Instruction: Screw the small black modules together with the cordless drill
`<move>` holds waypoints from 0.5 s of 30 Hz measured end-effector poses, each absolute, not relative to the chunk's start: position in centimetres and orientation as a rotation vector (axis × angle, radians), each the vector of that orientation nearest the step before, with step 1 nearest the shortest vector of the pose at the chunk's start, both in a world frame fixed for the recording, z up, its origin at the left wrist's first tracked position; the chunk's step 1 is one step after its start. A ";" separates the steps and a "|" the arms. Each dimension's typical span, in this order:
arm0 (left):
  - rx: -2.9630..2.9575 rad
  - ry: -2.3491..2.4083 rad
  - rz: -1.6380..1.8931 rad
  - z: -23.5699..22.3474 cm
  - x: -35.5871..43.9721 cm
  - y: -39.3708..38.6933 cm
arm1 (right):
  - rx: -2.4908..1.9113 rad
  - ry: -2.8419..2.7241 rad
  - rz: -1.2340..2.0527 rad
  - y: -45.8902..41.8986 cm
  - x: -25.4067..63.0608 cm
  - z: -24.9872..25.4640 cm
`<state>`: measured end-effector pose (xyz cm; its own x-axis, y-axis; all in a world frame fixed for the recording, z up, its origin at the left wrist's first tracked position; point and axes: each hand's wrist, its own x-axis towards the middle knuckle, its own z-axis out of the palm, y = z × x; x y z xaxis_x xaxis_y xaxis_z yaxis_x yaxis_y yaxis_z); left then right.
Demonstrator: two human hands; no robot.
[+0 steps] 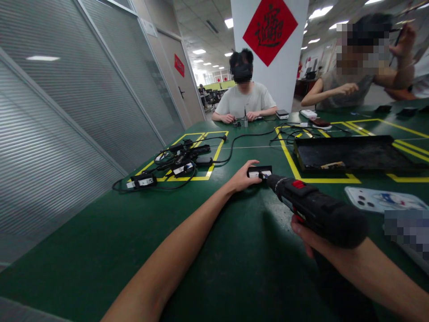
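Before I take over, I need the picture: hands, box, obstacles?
Right hand grips drill. Left hand holds box, drill aimed at it. Black tray right, out of the way.

Hidden, Chopped Off and Fuzzy

The drill [317,203] hides part of the right hand [315,241], and its handle is hidden too. The left hand [244,176] covers one end of the small black box [266,169]. The drill's tip is too tiny to tell if it touches. Picture edges chop off both the left arm [187,241] and right arm [378,273]. Fuzzy squares cover much of a flat thing [407,230].
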<state>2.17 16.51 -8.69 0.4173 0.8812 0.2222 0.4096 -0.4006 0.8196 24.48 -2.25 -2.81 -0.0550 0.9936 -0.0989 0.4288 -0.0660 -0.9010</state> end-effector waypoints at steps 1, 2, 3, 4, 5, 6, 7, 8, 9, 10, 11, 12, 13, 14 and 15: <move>1.989 1.103 0.872 -8.7 2.2 16.5 | -1.528 -1.525 1.118 -2.1 24.4 -2.9; 1.998 1.113 0.864 -8.7 2.2 16.6 | -1.496 -1.506 1.145 -2.0 24.3 -3.0; 2.007 1.118 0.852 -8.8 2.2 16.6 | -1.466 -1.494 1.176 -1.9 24.3 -3.0; 2.013 1.121 0.844 -8.8 2.2 16.7 | -1.442 -1.486 1.208 -1.7 24.3 -3.0; 2.016 1.121 0.840 -8.8 2.2 16.8 | -1.423 -1.477 1.243 -1.6 24.3 -3.0; 2.016 1.117 0.841 -8.9 2.2 16.9 | -1.409 -1.461 1.267 -1.5 24.4 -2.9; 2.014 1.109 0.845 -8.9 2.1 17.0 | -1.392 -1.454 1.294 -1.5 24.4 -2.9; 2.012 1.097 0.851 -9.0 2.1 17.0 | -1.382 -1.452 1.309 -1.5 24.5 -2.8; 2.009 1.081 0.854 -9.0 2.0 17.1 | -1.375 -1.454 1.316 -1.5 24.6 -2.7; 2.010 1.068 0.857 -9.1 2.0 17.1 | -1.370 -1.462 1.321 -1.6 24.7 -2.7; 2.018 1.064 0.860 -9.1 2.0 17.2 | -1.370 -1.470 1.317 -1.6 24.7 -2.6; 2.029 1.072 0.865 -9.2 1.9 17.2 | -1.375 -1.469 1.305 -1.7 24.7 -2.5; 2.042 1.089 0.871 -9.2 1.9 17.3 | -1.377 -1.467 1.304 -1.8 24.7 -2.5; 2.056 1.108 0.876 -9.3 1.9 17.3 | -1.371 -1.463 1.306 -1.8 24.7 -2.4; 2.067 1.122 0.880 -9.4 1.9 17.4 | -1.363 -1.465 1.319 -1.9 24.7 -2.2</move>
<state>1.87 17.40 -9.35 0.4170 0.8715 0.2582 0.4583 -0.4469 0.7683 24.67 -1.89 -2.23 -0.1735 0.9764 -0.1285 0.2302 -0.0866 -0.9693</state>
